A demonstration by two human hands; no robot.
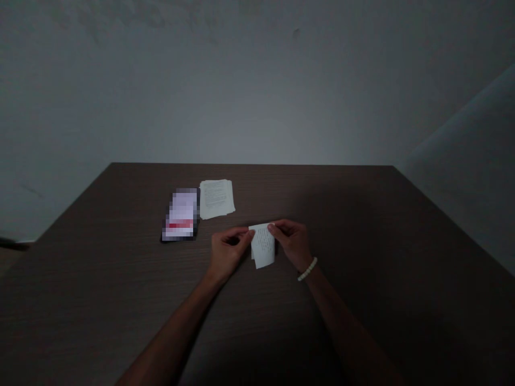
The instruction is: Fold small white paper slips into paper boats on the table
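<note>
Between my two hands is a small printed sheet of paper (264, 247), folded over, with lines of dark text on the side facing me. My left hand (228, 249) pinches its upper left corner between thumb and fingers. At the upper right corner, my right hand (293, 241) grips the same paper with the thumb on top. A bracelet of pale beads (308, 269) circles my right wrist. Farther back and to the left lies a stack of printed paper sheets (217, 199), its edges slightly uneven.
A phone (181, 214) with a lit, blurred screen lies left of the paper stack. Everything rests on a dark wood-grain table (132, 295). Behind its far edge rises a grey wall (257, 96). The light is dim, with shadow over the table's right side.
</note>
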